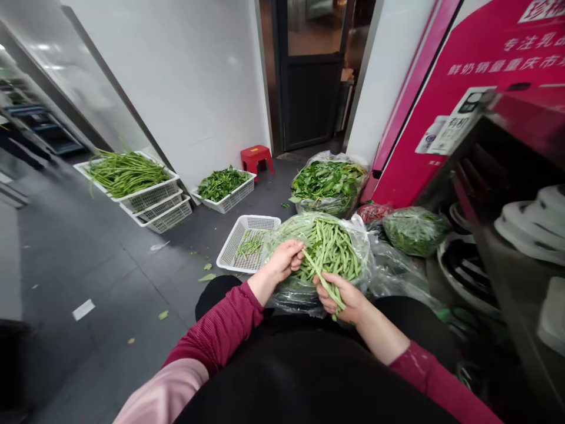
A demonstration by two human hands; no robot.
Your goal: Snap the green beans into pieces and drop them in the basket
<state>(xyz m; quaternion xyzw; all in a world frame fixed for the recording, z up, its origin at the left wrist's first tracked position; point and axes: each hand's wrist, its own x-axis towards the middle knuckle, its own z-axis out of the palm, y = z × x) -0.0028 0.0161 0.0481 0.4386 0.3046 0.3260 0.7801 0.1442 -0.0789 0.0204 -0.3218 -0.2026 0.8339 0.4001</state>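
Note:
My right hand (338, 297) is wrapped round a few long green beans (321, 274) that slant up to the left. The fingers of my left hand (289, 259) pinch the upper tip of one of them. Both hands are over the near side of a clear plastic bag (364, 244) heaped with green beans (333, 244). Just left of the bag, a white perforated basket (227, 250) on the floor holds short bean pieces (251, 244).
Stacked white baskets with long beans (128, 172) stand at left, near a basket of leafy greens (223, 184) and a red stool (256, 158). Bagged greens (326, 179) sit behind the beans. A metal rack (507, 282) is close on my right. Leaf scraps (207, 277) litter the floor.

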